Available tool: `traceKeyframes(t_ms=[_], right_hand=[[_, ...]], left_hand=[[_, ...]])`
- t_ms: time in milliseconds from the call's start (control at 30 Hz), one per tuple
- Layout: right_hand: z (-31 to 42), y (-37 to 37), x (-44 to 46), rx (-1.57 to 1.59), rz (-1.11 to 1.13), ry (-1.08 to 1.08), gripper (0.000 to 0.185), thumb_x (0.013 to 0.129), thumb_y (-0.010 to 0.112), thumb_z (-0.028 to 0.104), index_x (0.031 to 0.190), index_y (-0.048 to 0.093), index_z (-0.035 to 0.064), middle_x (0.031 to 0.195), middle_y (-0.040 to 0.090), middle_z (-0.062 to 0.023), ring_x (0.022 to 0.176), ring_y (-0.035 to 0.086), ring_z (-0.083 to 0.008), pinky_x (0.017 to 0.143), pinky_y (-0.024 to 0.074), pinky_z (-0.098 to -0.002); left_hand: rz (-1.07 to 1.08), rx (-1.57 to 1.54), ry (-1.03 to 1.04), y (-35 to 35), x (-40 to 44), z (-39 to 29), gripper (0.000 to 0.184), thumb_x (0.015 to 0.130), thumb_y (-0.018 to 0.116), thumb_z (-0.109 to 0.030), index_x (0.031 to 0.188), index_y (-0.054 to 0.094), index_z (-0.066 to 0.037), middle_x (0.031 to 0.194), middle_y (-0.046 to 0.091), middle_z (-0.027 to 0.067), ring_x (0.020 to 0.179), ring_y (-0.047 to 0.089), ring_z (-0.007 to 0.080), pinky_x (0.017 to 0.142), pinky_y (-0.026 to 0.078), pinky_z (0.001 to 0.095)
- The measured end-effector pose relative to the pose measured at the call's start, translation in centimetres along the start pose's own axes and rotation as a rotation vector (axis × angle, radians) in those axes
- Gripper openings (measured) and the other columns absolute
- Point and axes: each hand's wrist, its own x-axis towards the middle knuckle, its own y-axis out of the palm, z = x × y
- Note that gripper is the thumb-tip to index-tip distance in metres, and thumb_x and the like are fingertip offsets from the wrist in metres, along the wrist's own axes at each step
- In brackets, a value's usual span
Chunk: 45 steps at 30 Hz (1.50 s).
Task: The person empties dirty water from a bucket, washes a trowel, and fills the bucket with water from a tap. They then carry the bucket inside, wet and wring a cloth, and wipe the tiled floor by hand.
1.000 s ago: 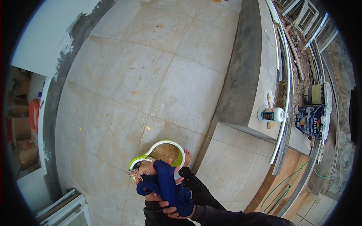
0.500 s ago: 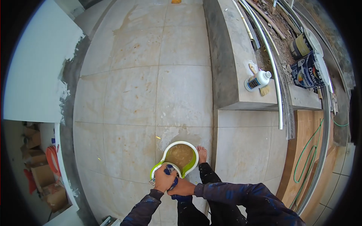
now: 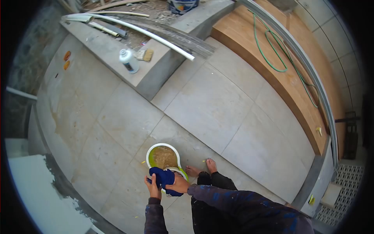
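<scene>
A dark blue cloth (image 3: 163,176) is held between my two hands above a white and green mop bucket (image 3: 178,156). My left hand (image 3: 154,187) grips its left part with fingers bent. On the cloth's right side, my right hand (image 3: 179,183) is closed around it. Murky brown water (image 3: 164,156) fills the bucket's round basin. The cloth and hands cover much of the bucket's smaller near section.
Bare feet (image 3: 211,165) stand on tile right of the bucket. Up on a concrete ledge (image 3: 156,76) are a white bottle (image 3: 128,61), a brush (image 3: 146,55) and a long white pipe (image 3: 156,37). A green hose (image 3: 272,50) lies on brown steps (image 3: 249,43).
My view has swung to the right. The blue cloth, bunched tightly in both hands before, is now looser and more spread out, with my hands further apart.
</scene>
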Motion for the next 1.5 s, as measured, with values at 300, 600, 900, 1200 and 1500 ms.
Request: traceKeyframes(t_ms=[300, 600, 900, 1200, 1500], right_hand=[[-8.7, -10.0, -18.2, 0.278, -0.522, 0.05, 0.044, 0.095, 0.059, 0.03, 0.122, 0.053, -0.0032, 0.093, 0.065, -0.027, 0.088, 0.065, -0.046, 0.08, 0.0526, -0.0467], [-23.8, -12.8, -44.9, 1.194, -1.162, -0.045, 0.029, 0.094, 0.059, 0.004, 0.123, 0.057, -0.0017, 0.111, 0.068, -0.0064, 0.098, 0.061, -0.0115, 0.089, 0.0485, -0.0304], [-31.5, -17.1, -76.8, 1.889, -1.379, -0.951, 0.03, 0.084, 0.065, -0.005, 0.106, 0.052, 0.0094, 0.139, 0.047, -0.0126, 0.13, 0.047, -0.0259, 0.11, 0.0358, -0.046], [-42.7, -20.1, -97.1, 2.015, -1.61, -1.116, 0.063, 0.089, 0.068, 0.029, 0.14, 0.045, -0.0003, 0.142, 0.051, -0.0168, 0.132, 0.048, -0.0323, 0.114, 0.0313, -0.0499], [-55.7, -29.6, -113.3, 1.546, -2.082, -0.94, 0.039, 0.085, 0.061, 0.01, 0.122, 0.052, 0.0045, 0.127, 0.058, -0.0127, 0.122, 0.054, -0.0284, 0.11, 0.0377, -0.0451]], left_hand=[[0.678, 0.066, -0.438, 12.6, -12.5, 2.4, 0.022, 0.1, 0.057, -0.031, 0.116, 0.05, -0.019, 0.112, 0.056, 0.0001, 0.098, 0.056, 0.0154, 0.071, 0.051, 0.039], [0.935, 0.539, -0.429, 27.0, -31.8, 8.8, 0.026, 0.09, 0.041, -0.001, 0.106, 0.051, -0.02, 0.091, 0.052, -0.0019, 0.069, 0.049, 0.0078, 0.054, 0.04, 0.0253], [0.974, 0.517, -0.212, 38.3, -64.4, 18.5, 0.033, 0.09, 0.044, -0.006, 0.121, 0.057, -0.007, 0.094, 0.06, 0.0042, 0.061, 0.05, 0.0065, 0.04, 0.03, 0.0187], [1.328, 0.285, -0.015, 47.5, -85.1, 25.6, 0.03, 0.081, 0.058, 0.006, 0.107, 0.053, -0.009, 0.106, 0.057, 0.0056, 0.099, 0.054, 0.0165, 0.097, 0.041, 0.033], [1.427, 0.177, 0.075, 62.6, -92.0, 32.4, 0.038, 0.074, 0.046, 0.01, 0.106, 0.046, -0.01, 0.111, 0.054, 0.0086, 0.101, 0.054, 0.0175, 0.097, 0.043, 0.0328]])
